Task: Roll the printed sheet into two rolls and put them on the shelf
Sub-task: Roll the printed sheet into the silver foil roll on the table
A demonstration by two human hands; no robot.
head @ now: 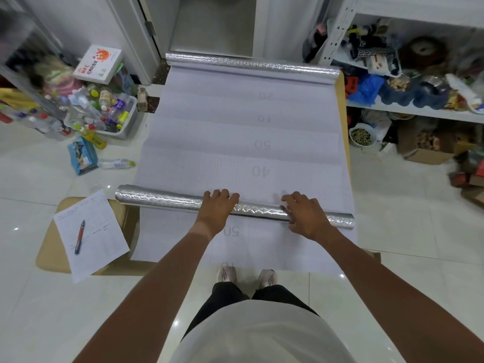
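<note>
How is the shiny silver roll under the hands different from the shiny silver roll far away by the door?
The near shiny silver roll has the left hand and right hand resting on top of it; the far shiny silver roll lies untouched. The near roll has flat sheet on both sides of it, while the far roll sits at the far end of the white printed sheet. Both are crinkly silver tubes lying across that sheet.

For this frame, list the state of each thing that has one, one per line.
near roll: lying on the sheet, partly rolled
far roll: rolled, untouched
printed sheet: flat between the rolls
left hand: fingers over near roll
right hand: fingers over near roll
pen: lying on form
</note>
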